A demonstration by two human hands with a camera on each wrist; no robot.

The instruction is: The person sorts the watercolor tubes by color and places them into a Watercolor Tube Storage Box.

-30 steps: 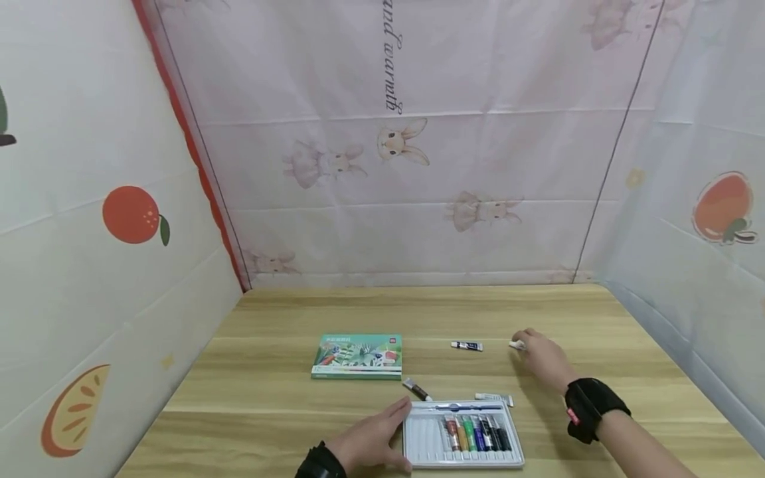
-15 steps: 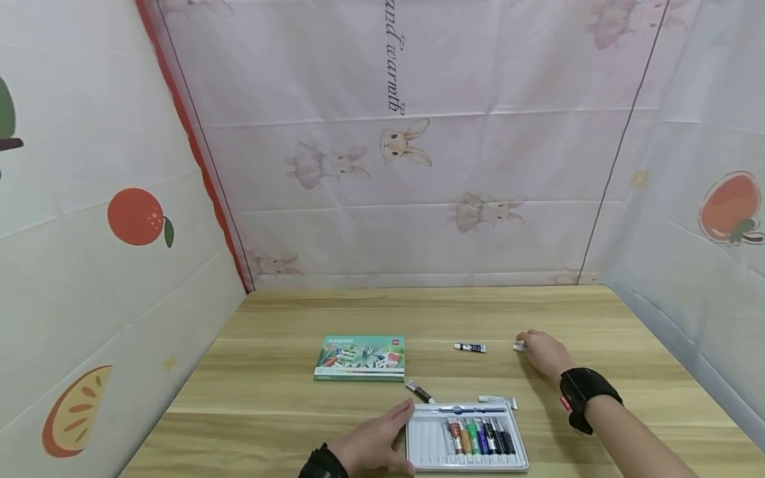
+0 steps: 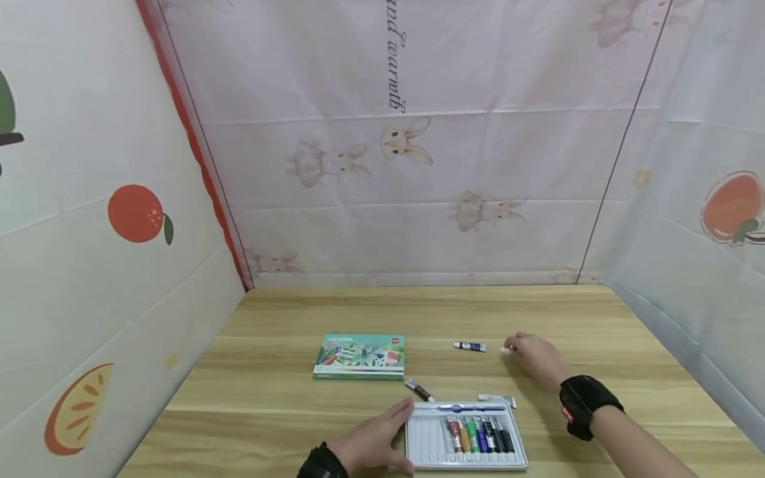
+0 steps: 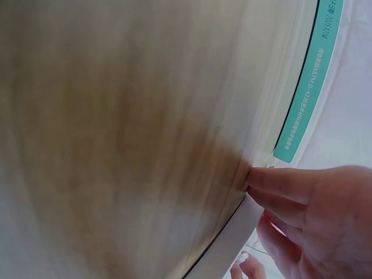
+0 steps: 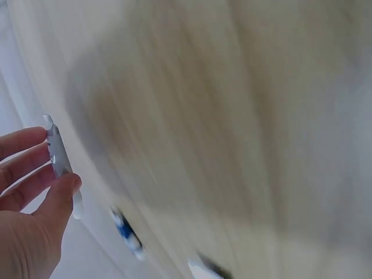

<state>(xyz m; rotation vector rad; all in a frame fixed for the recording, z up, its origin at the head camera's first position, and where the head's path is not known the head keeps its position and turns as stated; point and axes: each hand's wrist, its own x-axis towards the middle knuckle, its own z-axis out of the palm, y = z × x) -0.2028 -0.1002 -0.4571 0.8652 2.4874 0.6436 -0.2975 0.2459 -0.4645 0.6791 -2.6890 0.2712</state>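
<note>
Between the thumb and fingers of my right hand (image 3: 539, 358) is a small whitish paint tube (image 5: 58, 152), held over the right side of the table. In the right wrist view its long body shows along the fingertips. My left hand (image 3: 375, 437) rests against the left edge of a white plastic tray (image 3: 425, 439), fingers extended toward its far corner and thumb by the near one. Several coloured paint tubes (image 3: 472, 435) lie side by side in the tray's right half. A thin paintbrush (image 3: 469, 409) lies in the slot along its far edge.
A green printed box (image 3: 358, 357) lies beyond the tray to the left. Loose on the table are a dark blue and white tube (image 3: 469, 346), a brown tube (image 3: 420, 390) and a white tube (image 3: 497, 400) at the tray's far edge. Printed cloth walls surround the table.
My right hand has shifted slightly left with the whitish tube, toward the blue and white tube. The left hand stays at the tray's edge.
</note>
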